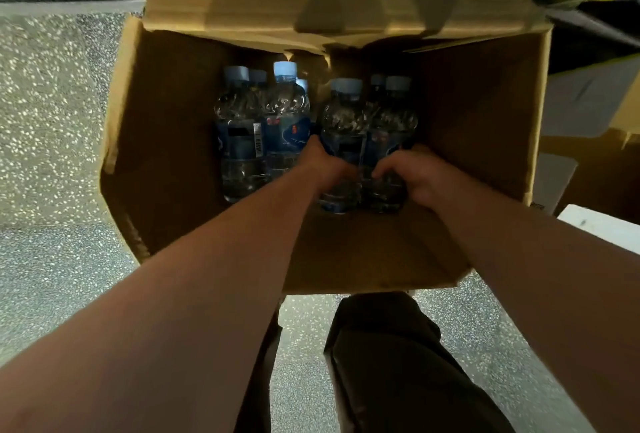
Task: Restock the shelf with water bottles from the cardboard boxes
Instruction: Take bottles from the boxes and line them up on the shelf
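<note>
Cardboard box (166,155) walls stand open on the floor (52,121), with the stock upright inside. Left of the left hand, a cluster of water bottles (242,134) stands untouched. The left hand (329,169) is wrapped round the lower body of one bottle (341,117). Just beside it, the right hand (412,176) curls round the neighbouring bottle (394,117), and the two hands nearly touch. The shelf is out of view. Both bottles are best drawn straight up with firm, even grips, so the thin plastic neither slips nor knocks the cluster on the left.
</note>
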Demonstrator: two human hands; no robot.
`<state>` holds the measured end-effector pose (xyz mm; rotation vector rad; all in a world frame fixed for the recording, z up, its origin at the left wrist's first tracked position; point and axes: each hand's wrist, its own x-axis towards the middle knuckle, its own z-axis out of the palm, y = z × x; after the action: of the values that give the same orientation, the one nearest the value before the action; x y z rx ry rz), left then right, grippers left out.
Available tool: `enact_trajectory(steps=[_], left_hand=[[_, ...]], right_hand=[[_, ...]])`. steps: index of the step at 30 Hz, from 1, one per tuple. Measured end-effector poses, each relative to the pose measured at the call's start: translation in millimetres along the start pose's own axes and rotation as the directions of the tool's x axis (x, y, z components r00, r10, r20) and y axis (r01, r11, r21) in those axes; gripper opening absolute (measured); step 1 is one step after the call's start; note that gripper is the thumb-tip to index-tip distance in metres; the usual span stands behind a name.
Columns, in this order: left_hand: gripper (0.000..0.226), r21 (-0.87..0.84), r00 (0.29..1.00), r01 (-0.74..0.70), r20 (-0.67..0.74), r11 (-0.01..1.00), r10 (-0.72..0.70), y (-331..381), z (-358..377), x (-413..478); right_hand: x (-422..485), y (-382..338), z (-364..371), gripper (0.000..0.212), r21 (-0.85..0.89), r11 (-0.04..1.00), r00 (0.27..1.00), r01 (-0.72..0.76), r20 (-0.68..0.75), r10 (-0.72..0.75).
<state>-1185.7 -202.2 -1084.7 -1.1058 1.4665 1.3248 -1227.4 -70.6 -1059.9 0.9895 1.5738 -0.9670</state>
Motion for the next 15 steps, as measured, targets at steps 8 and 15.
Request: enact_trajectory(steps=[8, 15], left_hand=[[0.067, -0.159, 0.997, -0.037, -0.067, 0.987, 0.027, 17.8, -26.9, -70.3], [0.06, -0.262, 0.984, -0.173, -0.088, 0.949, 0.155, 29.0, -41.6, -142.6]], right_hand=[[-41.1, -0.2, 12.2, 0.085, 0.092, 0.996, 0.997, 0.021, 0.068, -0.027], [-109.7, -21.0, 0.3, 0.035, -0.068, 0.959, 0.943, 0.275, 0.216, -0.255]])
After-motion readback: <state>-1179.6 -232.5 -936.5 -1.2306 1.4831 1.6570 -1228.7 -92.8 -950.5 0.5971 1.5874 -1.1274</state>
